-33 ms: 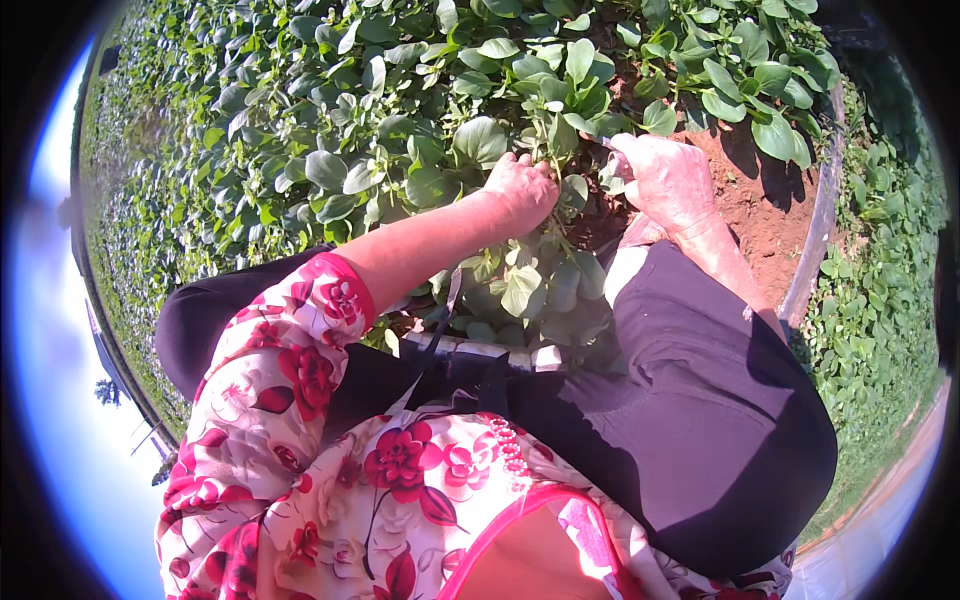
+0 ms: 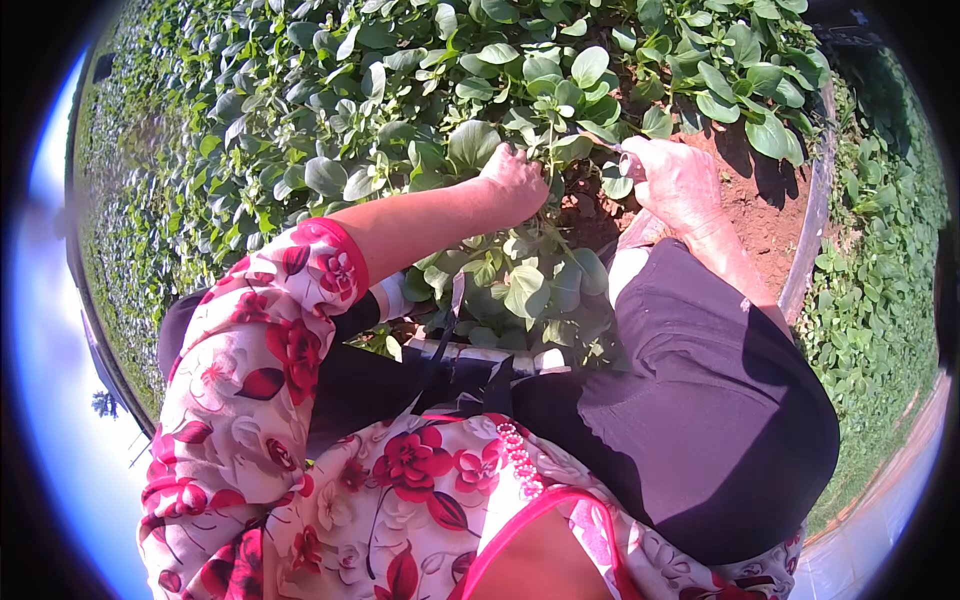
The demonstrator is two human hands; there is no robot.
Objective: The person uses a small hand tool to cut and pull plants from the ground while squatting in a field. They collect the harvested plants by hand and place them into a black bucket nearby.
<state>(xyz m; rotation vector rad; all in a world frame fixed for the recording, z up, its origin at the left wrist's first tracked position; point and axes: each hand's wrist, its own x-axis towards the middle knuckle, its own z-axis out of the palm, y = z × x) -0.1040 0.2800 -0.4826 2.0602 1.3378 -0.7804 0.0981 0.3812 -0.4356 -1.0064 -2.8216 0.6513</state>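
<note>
My left hand [image 2: 517,185] is closed in a fist at the edge of the leafy greens, on the stem of a green plant [image 2: 550,215]; the fingers partly hide the grip. To its right, my right hand [image 2: 682,185] is wrapped round a small knife, its handle hidden in the palm. The thin knife blade [image 2: 600,143] points left, low among the leaves. Broad round leaves [image 2: 525,290] hang below my left hand, between my legs.
Dense leafy greens [image 2: 330,110] cover the ground ahead and to the left. Bare reddish soil [image 2: 765,205] lies right of my right hand, bounded by a grey edging strip [image 2: 815,215]. Another green bed [image 2: 885,290] lies beyond it. My bent knee [image 2: 740,400] is close by.
My left hand has shifted slightly left, and its forearm and sleeve lie farther left. My right hand has moved slightly right, and more of the blade shows.
</note>
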